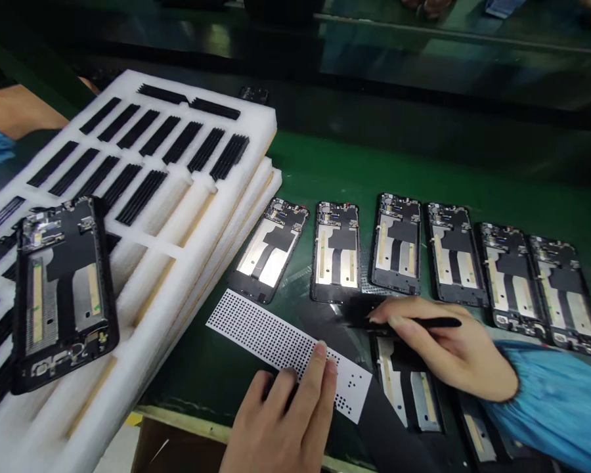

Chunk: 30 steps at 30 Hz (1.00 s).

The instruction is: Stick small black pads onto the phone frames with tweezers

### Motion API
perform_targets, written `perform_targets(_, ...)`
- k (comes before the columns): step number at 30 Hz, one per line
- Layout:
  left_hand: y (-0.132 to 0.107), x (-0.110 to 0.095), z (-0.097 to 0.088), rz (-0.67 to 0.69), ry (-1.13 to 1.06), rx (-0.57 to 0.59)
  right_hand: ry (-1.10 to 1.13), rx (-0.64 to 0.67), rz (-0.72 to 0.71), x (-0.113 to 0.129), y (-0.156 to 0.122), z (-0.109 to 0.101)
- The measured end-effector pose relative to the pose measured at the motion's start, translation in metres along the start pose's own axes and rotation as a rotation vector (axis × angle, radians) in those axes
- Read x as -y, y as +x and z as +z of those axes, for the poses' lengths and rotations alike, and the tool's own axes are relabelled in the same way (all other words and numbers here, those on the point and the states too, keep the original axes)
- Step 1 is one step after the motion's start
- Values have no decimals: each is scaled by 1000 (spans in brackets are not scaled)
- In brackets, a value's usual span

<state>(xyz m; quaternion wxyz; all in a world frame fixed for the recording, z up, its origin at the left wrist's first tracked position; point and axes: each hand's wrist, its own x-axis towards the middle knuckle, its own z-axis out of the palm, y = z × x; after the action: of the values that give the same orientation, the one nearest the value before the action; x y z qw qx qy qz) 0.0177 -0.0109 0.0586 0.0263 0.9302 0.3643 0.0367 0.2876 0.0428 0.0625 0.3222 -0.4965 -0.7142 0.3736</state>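
A white sheet (276, 338) covered with rows of small black dots lies on the green bench. My left hand (288, 414) rests on its near edge, index and middle fingers stretched out on the sheet, the others bent. In a pinch, my right hand (438, 341) holds a slim black tool (446, 322); its front end is a dark blur, so its kind is unclear. That hand hovers over an opened phone (408, 394), partly hiding it. Beyond it lies a row of opened phones, among them one phone (335, 253) behind the blurred tip.
Stacked white foam trays (187, 249) with black parts in slots stand at left. An opened phone (64, 295) lies on top. Another phone (477, 427) sits under my right sleeve. Black sheet material (389, 433) lies at the front. Another person's arm (20, 108) shows at far left.
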Motion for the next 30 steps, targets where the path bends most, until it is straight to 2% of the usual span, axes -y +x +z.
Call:
perform_targets(2,8,2,-3,-36,-11,-8,-51,-44,29,-2,4,-6)
perform_targets(7,28,0,-4,-21,-31,-56,-130,-123,113,-8,8,-29)
perform_targets(11,46,-5,-2,-1,-12,-6,-35,-213,204,-15,14,-40)
perform_targets(14,57,-6,-1,25,-8,24,39,-197,222,-20,17,-40)
perform_targets(18,66,-4,4,77,-27,5,83,-166,232,-24,13,-35)
perform_targets(23,69,-3,8,86,-30,-5,108,-141,261,-28,9,-32)
perform_targets(30,69,-1,9,79,-38,4,112,-82,220,-29,13,-33)
